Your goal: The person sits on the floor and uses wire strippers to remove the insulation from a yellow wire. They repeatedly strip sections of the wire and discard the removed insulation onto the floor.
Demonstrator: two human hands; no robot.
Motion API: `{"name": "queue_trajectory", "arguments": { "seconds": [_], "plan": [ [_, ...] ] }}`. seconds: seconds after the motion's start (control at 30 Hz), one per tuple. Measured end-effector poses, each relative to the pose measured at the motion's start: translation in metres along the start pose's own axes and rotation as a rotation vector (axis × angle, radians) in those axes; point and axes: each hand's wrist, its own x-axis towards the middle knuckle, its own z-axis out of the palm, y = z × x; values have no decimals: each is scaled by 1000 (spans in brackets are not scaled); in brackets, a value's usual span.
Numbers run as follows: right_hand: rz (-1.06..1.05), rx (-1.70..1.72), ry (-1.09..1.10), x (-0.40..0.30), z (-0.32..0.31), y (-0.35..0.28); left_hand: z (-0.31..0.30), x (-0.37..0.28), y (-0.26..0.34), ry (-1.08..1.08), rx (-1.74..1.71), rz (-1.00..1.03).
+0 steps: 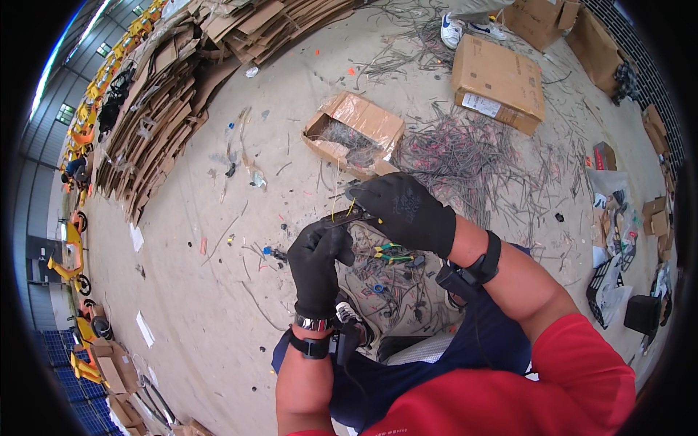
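Observation:
Both my hands wear black work gloves and meet over a small dark elongated part (344, 217), perhaps a connector or a tool. My left hand (319, 253) grips its near left end. My right hand (406, 212) is closed around its other end, and the fingers hide much of it. A short yellow wire (351, 206) sticks up from between the hands. Below my right hand, pliers with green and yellow handles (393, 254) lie among wire scraps on the floor. A blue ring (378, 288) rests nearer my feet. Left of my left hand sits a blue-ended connector (268, 250).
An opened cardboard box (390, 122) holds thin wire scraps. Beside it spreads a heap of cut cables (458, 158). A closed carton (496, 76) stands near another person's shoes (451, 31). Flattened cardboard (158, 120) is stacked at left, with yellow scooters (73, 245) beyond.

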Motion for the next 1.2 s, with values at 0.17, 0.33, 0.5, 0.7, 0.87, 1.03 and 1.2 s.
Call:
{"name": "queue_trajectory", "arguments": {
  "seconds": [0.17,0.33,0.5,0.7,0.87,1.03,1.2],
  "plan": [
    [-120,-152,116,6,-11,-17,1,-8,1,-17,-6,4],
    [-129,-196,135,8,-13,-20,0,-9,5,-44,-1,54],
    [-121,-221,113,8,-10,-21,-5,-9,4,-49,2,46],
    [-135,-171,155,8,-9,-20,-3,-8,8,-53,37,16],
    [-129,-141,110,7,-10,-22,-1,-9,3,-27,-18,2],
    [40,204,-125,-5,-2,-15,0,-7,3,-35,24,-69],
    [287,549,-499,-1,-14,-12,0,-6,5,3,48,-93]
  ]
}}
